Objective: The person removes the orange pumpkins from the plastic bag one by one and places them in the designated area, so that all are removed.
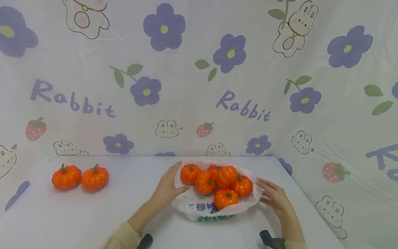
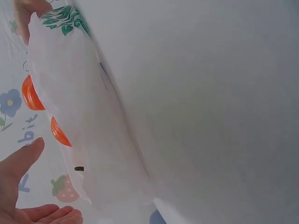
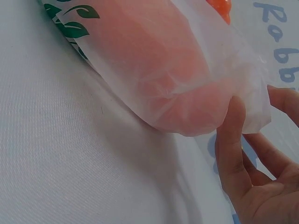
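Note:
A white plastic bag (image 1: 194, 204) with green leaf print lies on the table, its mouth spread wide. Several small orange pumpkins (image 1: 226, 199) with green stems sit inside. At the bag's left side is my left hand (image 1: 169, 185), fingers extended along the far rim and thumb apart from them; the left wrist view shows that thumb (image 2: 29, 156) clear of the bag. My right hand (image 1: 276, 197) is at the opposite side. In the right wrist view, its thumb and fingers (image 3: 231, 140) pinch the thin bag edge between them.
Two more orange pumpkins (image 1: 94, 178) stand side by side at the table's left. The white table (image 1: 130, 180) ends at a hanging cloth (image 1: 186, 103) printed with flowers and rabbits, behind and to the right.

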A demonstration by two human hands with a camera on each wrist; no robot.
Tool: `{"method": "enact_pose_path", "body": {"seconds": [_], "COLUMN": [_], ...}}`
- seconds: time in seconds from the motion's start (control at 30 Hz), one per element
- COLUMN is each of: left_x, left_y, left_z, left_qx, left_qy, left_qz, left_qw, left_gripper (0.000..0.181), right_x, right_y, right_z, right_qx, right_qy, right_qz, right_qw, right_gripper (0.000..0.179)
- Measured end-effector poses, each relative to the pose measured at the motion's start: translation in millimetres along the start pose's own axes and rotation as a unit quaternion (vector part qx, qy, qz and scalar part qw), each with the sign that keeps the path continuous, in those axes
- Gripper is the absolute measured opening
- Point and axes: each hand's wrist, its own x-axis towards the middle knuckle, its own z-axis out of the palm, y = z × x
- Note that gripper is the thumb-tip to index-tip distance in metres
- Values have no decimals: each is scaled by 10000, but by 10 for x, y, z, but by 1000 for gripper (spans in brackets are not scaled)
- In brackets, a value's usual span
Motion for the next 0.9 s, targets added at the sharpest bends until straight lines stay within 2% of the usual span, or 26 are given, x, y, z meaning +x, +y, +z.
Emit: {"method": "enact_pose_path", "body": {"seconds": [0.3,0.63,0.9], "left_x": [65,151,182], "left_y": [23,55,111], "left_z": [136,268,309], "left_qx": [-426,-684,-800], "left_qy": [-174,-528,-537], "left_qz": [258,328,396], "left_qw": [9986,9957,9946], "left_gripper": [87,84,82], "right_x": [11,9,-1], "right_y": [18,15,6], "right_z": [2,6,9], "right_qx": [-15,-32,-37], "right_qy": [-4,-13,-27], "right_qz": [27,28,30], "right_qw": [10000,10000,10000], "right_gripper": [68,67,66]}}
